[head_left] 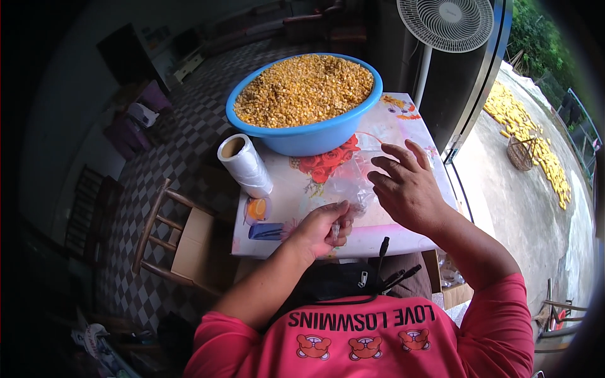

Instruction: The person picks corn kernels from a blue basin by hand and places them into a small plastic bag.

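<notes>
A clear plastic bag (350, 184) is bunched in my left hand (321, 230), whose fingers are closed round its gathered part near the table's front edge. To the right of the bag, my right hand (406, 183) is raised over the table with its fingers bent and apart. Nothing shows in its grip, though the palm side is partly hidden. A thin pinkish curved line runs by its fingertips; I cannot tell whether it is a band or part of the cloth's print. Beyond both hands stands a blue basin (309, 142) heaped with yellow corn kernels (305, 88).
A roll of clear plastic bags (249, 167) stands upright at the left of the flower-printed table (413, 236). A wooden chair (183, 242) is to the left. Behind the table's right side rises a white fan (445, 22). Outside, corn cobs (529, 138) lie around a wicker basket (520, 154).
</notes>
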Demonstrator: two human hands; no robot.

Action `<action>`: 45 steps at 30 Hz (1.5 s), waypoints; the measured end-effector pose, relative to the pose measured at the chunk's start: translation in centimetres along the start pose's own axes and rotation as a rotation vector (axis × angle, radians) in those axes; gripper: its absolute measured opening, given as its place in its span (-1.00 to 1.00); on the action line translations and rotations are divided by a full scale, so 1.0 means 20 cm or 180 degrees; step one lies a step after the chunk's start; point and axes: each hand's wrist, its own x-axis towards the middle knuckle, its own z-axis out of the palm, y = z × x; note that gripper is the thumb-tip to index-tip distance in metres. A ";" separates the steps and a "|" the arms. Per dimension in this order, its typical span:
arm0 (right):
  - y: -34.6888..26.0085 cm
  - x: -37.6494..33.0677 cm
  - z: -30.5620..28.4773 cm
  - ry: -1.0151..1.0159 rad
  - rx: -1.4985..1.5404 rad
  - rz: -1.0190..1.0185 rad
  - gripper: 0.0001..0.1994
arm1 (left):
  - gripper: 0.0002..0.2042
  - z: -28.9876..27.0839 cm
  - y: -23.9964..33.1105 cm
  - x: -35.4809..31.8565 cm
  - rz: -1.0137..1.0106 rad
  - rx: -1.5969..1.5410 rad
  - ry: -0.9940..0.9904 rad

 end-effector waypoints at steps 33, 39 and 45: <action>0.25 -0.09 0.21 -0.2800 0.2585 0.0260 -0.75 | -0.86 -0.08 0.12 0.03 0.0764 -0.0287 0.1311; 0.21 -0.08 0.43 -0.1814 0.3185 0.1000 -0.65 | -0.76 -0.07 0.10 0.04 0.0682 0.0203 0.1124; 0.12 -0.15 0.51 -0.1863 0.1453 0.0597 -0.32 | -0.76 -0.12 0.09 -0.01 0.0172 0.1389 0.0831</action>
